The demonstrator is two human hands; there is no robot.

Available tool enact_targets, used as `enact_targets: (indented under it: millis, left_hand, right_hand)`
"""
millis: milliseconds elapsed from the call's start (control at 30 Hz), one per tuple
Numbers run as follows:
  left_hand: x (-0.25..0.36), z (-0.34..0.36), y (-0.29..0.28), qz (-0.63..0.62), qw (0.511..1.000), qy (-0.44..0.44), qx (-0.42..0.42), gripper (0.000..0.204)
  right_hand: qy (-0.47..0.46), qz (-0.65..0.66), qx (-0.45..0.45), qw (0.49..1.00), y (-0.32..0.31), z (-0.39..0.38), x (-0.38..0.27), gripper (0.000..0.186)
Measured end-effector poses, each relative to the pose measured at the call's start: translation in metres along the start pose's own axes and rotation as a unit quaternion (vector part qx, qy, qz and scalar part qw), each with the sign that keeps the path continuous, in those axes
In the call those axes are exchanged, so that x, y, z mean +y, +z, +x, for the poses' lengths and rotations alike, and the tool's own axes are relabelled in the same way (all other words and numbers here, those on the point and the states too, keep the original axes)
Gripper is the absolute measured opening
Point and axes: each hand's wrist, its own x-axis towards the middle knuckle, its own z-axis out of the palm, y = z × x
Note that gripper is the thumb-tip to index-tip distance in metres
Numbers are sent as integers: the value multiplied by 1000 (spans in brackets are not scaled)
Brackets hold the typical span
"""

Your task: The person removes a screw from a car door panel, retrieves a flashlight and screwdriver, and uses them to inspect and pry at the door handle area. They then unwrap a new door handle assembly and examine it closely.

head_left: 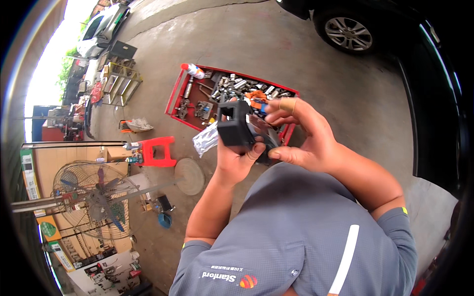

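In front of my chest, my left hand (233,164) is closed round a black boxy object (236,129) from below. The object has a square opening at one end and a glossy dark face; its exact kind is not clear. My right hand (310,134) spans its other end, with the thumb at the lower edge and curled fingers at the upper side. A tan band (287,105) wraps one right finger. Beyond my hands lies a red tray (171,101) of metal sockets (237,85) and tools, partly hidden by them.
A crumpled silvery wrapper (205,139) lies by the tray's near edge. A white bottle with a red cap (193,70) lies in its far left corner. Left are a red stool (159,152) and a standing fan (98,197). A car wheel (349,33) stands at far right.
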Motion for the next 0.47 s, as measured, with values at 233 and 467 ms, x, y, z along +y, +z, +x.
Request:
enact_targets:
  millis: [233, 467]
  left_hand:
    - [-1, 1, -7, -147, 989, -2, -19, 109]
    - [-8, -12, 0, 59, 988, 140, -40, 101]
  right_hand:
    - [83, -106, -105, 985, 17, -20, -1, 38]
    - [48, -147, -100, 983, 19, -33, 22, 41]
